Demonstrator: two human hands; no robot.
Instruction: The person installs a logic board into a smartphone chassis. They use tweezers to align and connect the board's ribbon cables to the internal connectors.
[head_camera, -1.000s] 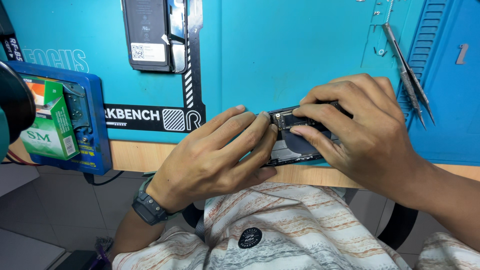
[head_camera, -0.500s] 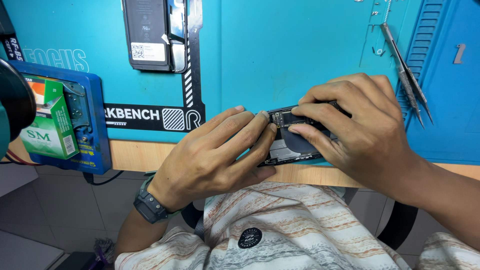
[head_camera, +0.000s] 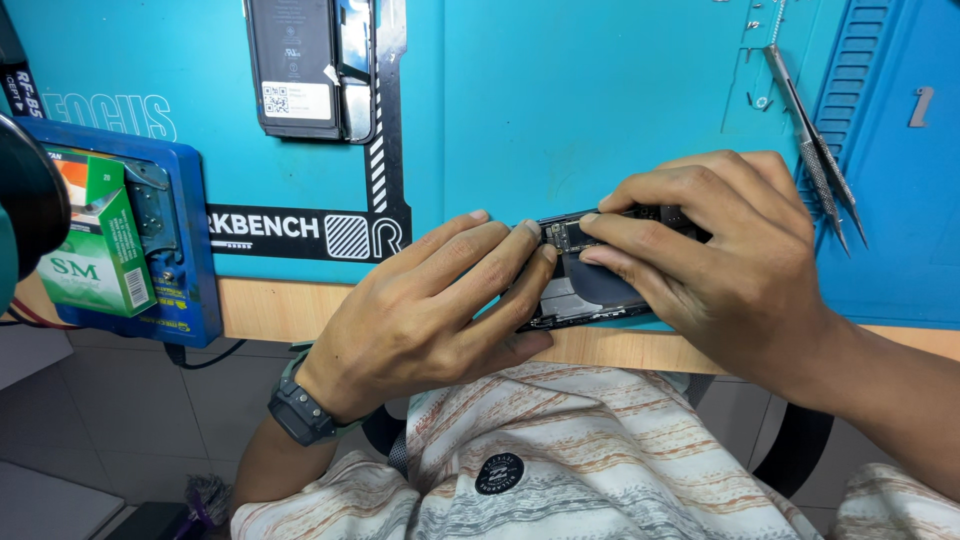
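Observation:
An opened dark phone body (head_camera: 585, 285) lies at the near edge of the teal work mat (head_camera: 560, 110), its circuit board showing at the top. My left hand (head_camera: 430, 310) rests against its left side, fingertips on the upper left corner. My right hand (head_camera: 710, 255) covers its right half, with the index and middle fingers pressing down on the inside near the board. Most of the phone's right side is hidden under that hand. A dark watch (head_camera: 300, 412) is on my left wrist.
A phone battery with a strip of frame (head_camera: 315, 65) lies at the back of the mat. Tweezers (head_camera: 815, 155) lie at the right by a blue ribbed mat (head_camera: 890, 150). A green-and-white box (head_camera: 95, 250) sits on a blue fixture (head_camera: 190, 250) at the left.
Both hands stay on the phone; my right fingers have shifted slightly on its inside. The phone has not moved.

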